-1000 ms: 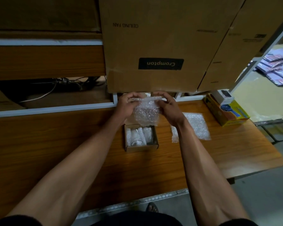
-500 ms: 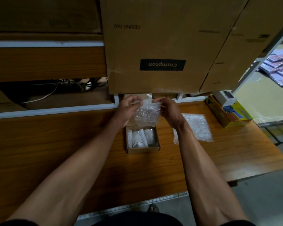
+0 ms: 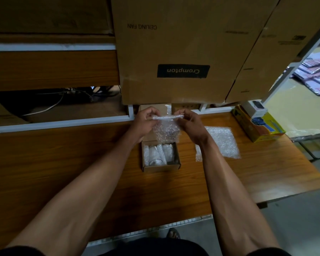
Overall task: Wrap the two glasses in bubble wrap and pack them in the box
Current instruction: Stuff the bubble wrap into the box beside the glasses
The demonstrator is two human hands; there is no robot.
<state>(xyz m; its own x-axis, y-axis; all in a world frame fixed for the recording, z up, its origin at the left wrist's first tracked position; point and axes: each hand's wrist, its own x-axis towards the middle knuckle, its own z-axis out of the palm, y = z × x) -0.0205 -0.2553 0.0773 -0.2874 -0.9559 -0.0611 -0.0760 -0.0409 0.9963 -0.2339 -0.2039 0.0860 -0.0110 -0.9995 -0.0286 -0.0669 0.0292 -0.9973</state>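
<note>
A small open cardboard box [image 3: 161, 167] sits on the wooden table, and inside it lie glasses [image 3: 158, 154] in bubble wrap, one clear rim showing near the front. Above the box I hold up a sheet of bubble wrap [image 3: 166, 132]. My left hand [image 3: 146, 120] pinches its top left edge and my right hand [image 3: 189, 122] pinches its top right edge. The sheet's top edge is rolled between my fingers and the rest hangs down over the box's back.
A second bubble wrap sheet [image 3: 221, 143] lies flat on the table right of the box. A yellow and blue carton [image 3: 257, 124] stands at the far right. Big Crompton cardboard boxes [image 3: 183, 52] rise right behind my hands. Cables [image 3: 63, 97] lie on the shelf at left.
Both hands have kept their pinch on the sheet and drawn its top edge out into a tight, straight roll; the sheet hangs a little lower over the box.
</note>
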